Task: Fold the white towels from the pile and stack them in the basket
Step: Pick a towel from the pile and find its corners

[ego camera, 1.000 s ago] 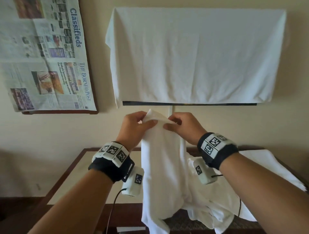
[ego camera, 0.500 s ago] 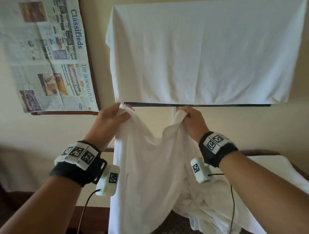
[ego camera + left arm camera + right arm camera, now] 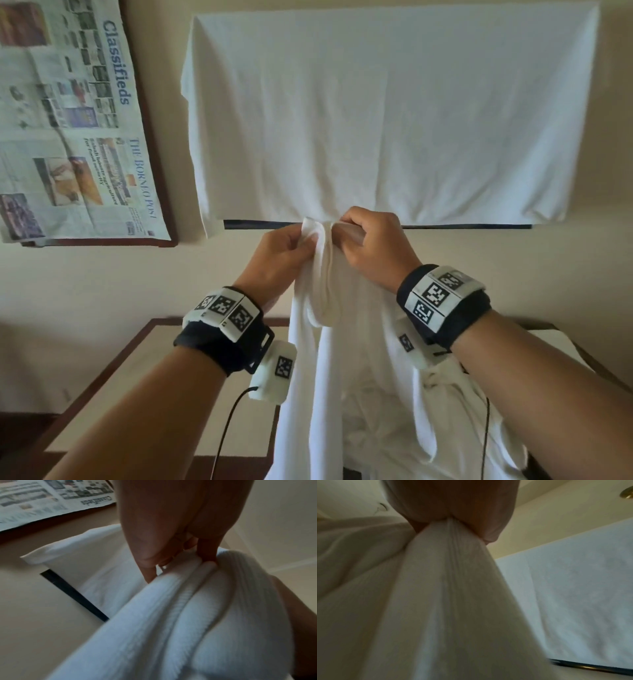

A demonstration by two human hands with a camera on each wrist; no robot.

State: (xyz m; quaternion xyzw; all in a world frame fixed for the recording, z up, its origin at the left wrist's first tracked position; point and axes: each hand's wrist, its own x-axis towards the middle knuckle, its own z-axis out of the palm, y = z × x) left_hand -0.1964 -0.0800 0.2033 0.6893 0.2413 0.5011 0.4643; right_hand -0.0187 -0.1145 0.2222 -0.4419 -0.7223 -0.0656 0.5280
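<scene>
The towel (image 3: 329,359) hangs lengthwise in the air above the table (image 3: 113,394), its top corners brought together. The left hand (image 3: 277,260) pinches one top corner between thumb and fingers; the right hand (image 3: 373,250), touching it on the other side, has its fingers curled round the other corner. The towel's lower end falls into the white pile (image 3: 445,428) on the table. A white sheet (image 3: 376,113) hangs on the wall behind the towel, a newspaper (image 3: 68,120) to the sheet's left.
</scene>
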